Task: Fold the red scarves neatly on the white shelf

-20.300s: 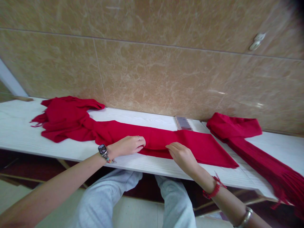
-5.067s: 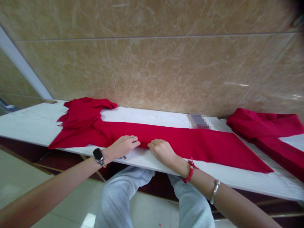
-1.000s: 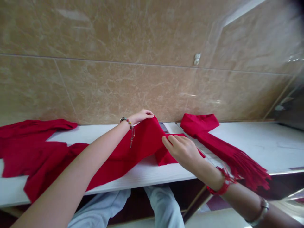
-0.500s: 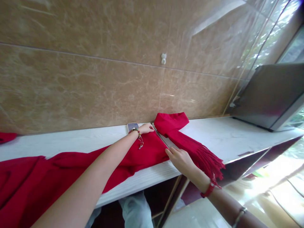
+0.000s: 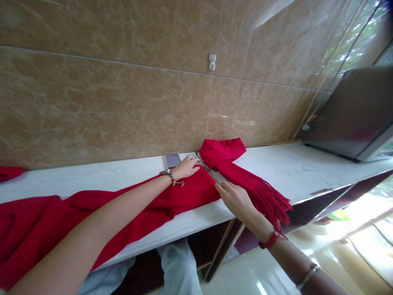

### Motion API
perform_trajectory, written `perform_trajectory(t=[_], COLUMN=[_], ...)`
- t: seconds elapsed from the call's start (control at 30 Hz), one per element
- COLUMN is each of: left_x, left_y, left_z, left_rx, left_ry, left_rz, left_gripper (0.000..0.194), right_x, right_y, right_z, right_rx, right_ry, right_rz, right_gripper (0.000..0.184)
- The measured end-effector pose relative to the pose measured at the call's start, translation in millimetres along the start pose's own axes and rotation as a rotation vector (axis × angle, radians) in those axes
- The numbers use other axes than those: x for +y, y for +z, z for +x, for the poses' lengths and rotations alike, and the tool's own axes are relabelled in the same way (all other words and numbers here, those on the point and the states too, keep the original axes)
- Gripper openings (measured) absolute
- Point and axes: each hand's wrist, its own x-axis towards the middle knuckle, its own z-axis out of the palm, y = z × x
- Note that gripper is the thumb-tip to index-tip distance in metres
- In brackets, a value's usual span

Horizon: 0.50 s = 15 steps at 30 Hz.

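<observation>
Left hand [image 5: 188, 167] loosely open, fingers extended over the far corner of a red scarf [image 5: 196, 189] that lies lengthwise on a white counter [image 5: 294, 168]; half a second earlier, the same fingers were curled closed at this corner. Right hand [image 5: 237, 198] at the near corner of the same end, thumb and forefinger brought together in what appears to be a pinch on the cloth, much as in the preceding view. A second ago this end was raised in a fold between the two hands; it now rests low along the counter, its short edge running roughly straight from one hand to the other. Judging from this, the end is laid down and held in position at the near corner, while the far corner is only lightly covered. The stretch beneath and to the left of the left forearm is less orderly, with loose ridges and overlapping cloth. Beside the left hand, toward the wall [image 5: 123, 102], lies a phone [image 5: 172, 159], partly hidden. To the right, separated from the end edge by a narrow strip of counter, is a fringed scarf [image 5: 245, 178], looped near the wall, its tassels reaching the front edge. The view has also swung rightward, bringing a grey appliance [image 5: 353, 114] into the frame.
</observation>
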Motion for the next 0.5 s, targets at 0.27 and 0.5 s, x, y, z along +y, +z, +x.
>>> perform_trajectory(t=[0.27, 0.5], left_x=[5.4, -2.8], left_y=[1.3, 13.4], left_z=[-76.7, -82.3], left_rx=[-0.264, -0.278], left_ry=[-0.008, -0.017], left_rz=[0.096, 0.037], left_gripper=[0.056, 0.062], right_x=[-4.8, 3.0], right_y=[1.4, -23.4], right_z=[0.3, 43.2], right_rx=[-0.176, -0.294], right_ry=[0.066, 0.174], right_rz=[-0.056, 0.245], right_gripper=[0.023, 0.033])
